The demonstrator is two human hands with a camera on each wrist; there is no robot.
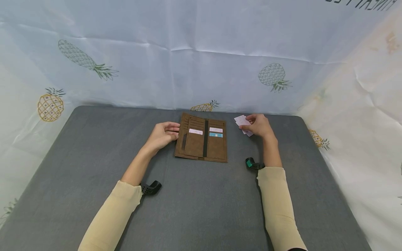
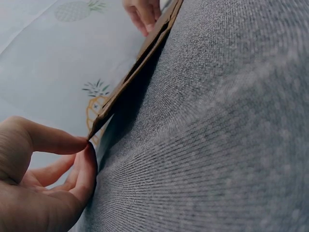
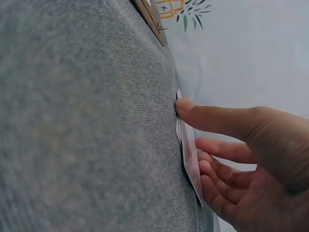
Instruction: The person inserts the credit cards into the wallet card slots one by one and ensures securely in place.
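A brown wallet point(image 1: 195, 144) lies spread out on the grey table, with a dark strip down its middle. Pale pink cards point(image 1: 196, 131) and a blue card point(image 1: 216, 135) show in its slots. At the wallet's left edge, my left hand point(image 1: 162, 135) pinches the cover between thumb and fingertips; the left wrist view shows that edge raised off the cloth. To the right of the wallet is a small stack of pale pink cards point(image 1: 241, 120). My right hand point(image 1: 258, 125) has its thumb and fingers on the stack's edges, gripping it at the table surface point(image 3: 191, 154).
The grey cloth-covered table point(image 1: 201, 209) runs back to a white curtain point(image 1: 176, 76) printed with pineapples. Black wrist mounts point(image 1: 151, 188) are strapped at both sleeves and stick out over the table.
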